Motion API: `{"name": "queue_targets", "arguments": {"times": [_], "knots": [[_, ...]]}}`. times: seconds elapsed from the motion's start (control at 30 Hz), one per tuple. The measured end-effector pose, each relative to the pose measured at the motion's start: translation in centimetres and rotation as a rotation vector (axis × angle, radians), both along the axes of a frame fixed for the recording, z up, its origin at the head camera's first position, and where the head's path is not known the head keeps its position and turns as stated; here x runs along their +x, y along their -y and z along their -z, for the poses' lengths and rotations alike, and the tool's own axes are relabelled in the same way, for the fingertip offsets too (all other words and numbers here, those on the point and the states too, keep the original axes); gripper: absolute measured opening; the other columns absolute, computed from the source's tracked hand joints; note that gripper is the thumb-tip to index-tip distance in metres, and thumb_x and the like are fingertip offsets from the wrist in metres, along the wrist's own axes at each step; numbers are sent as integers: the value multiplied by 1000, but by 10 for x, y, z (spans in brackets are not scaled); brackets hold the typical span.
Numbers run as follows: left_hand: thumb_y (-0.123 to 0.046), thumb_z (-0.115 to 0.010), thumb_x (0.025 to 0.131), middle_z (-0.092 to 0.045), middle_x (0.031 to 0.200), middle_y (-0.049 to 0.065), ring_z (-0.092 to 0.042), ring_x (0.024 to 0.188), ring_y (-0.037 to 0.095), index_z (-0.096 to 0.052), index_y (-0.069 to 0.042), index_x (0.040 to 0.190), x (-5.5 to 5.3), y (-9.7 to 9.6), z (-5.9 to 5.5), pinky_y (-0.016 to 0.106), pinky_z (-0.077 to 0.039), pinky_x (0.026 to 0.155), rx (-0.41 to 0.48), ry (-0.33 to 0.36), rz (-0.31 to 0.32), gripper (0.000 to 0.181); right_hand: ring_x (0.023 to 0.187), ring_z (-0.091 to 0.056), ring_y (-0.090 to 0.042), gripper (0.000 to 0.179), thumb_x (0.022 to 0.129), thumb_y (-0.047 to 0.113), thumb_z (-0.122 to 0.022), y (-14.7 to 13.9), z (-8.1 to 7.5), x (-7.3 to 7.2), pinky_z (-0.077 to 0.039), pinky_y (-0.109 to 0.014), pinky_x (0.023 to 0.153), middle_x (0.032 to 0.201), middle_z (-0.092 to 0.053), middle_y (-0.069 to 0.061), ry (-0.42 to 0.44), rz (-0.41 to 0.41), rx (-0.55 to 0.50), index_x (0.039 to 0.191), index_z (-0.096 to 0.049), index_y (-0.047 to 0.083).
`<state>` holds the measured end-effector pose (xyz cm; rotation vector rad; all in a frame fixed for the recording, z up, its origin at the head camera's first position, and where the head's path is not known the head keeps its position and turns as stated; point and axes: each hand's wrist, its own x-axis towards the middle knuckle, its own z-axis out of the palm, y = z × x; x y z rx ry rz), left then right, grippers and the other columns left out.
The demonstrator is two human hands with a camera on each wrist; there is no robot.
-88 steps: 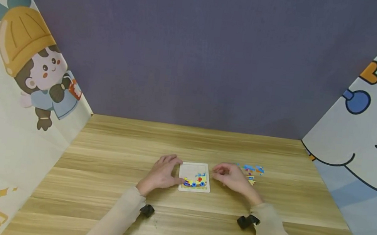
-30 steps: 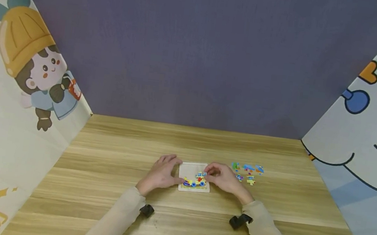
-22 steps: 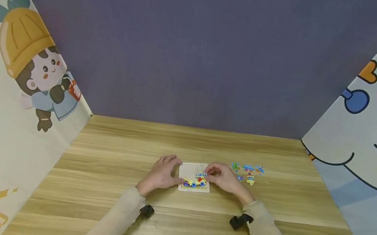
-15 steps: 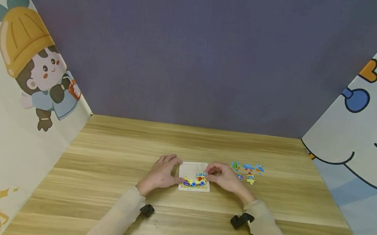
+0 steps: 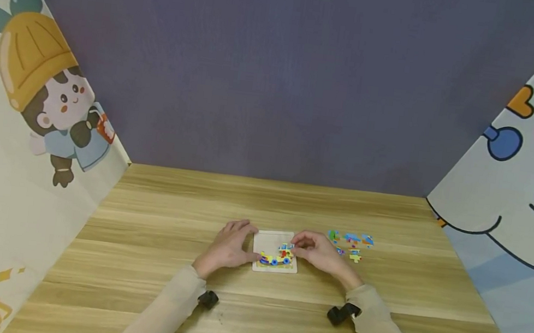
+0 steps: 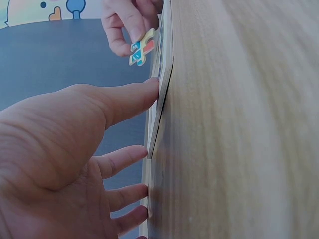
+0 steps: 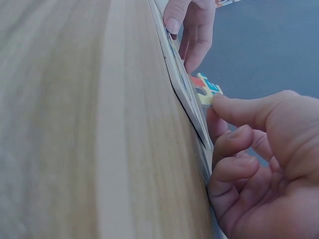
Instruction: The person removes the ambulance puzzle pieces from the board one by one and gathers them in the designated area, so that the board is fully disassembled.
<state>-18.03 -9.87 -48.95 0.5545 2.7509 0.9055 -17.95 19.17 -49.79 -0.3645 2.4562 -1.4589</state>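
Note:
A small square puzzle board (image 5: 266, 239) with a pale frame lies on the table, its lower part showing a yellow vehicle with blue wheels. My left hand (image 5: 230, 245) rests at the board's left side, thumb touching the frame and fingers spread along the edge. With thumb and forefinger my right hand (image 5: 319, 252) pinches a puzzle piece (image 7: 210, 88) printed yellow, blue and red. Both wrist views show that piece tilted just above the board's surface, near the right side. The other fingers of the right hand are curled.
Several loose puzzle pieces (image 5: 352, 237) lie on the wooden table (image 5: 184, 195) to the right, close behind the right hand, which partly covers one. A dark wall panel (image 5: 277, 80) rises at the table's back. Printed panels flank both sides.
Since the oldest frame my right hand has moved left over the board's right side, uncovering loose pieces. Over the last second the pinched piece has shifted only slightly. My left hand stays put.

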Motion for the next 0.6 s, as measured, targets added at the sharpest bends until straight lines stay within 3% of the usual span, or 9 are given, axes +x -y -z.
{"name": "queue_targets", "arguments": {"times": [0.2,0.6], "knots": [[-44,-82,91,-37,169,21,-31,156,46,-60,-12,146,-1,0,1,67,-23,129,2,-3,1,68,80,-60,-19,18,101,19,-73,-1,-1,1,-49,-24,63,106,-74,-9,22,2,-3,115,-72,9],[-43,-82,92,-37,169,22,-31,156,46,-59,-12,147,-3,0,2,67,-24,128,15,-1,12,67,75,-56,-16,19,103,21,-70,-4,-2,0,-47,-22,60,109,-74,-10,29,8,0,118,-72,8]]}}
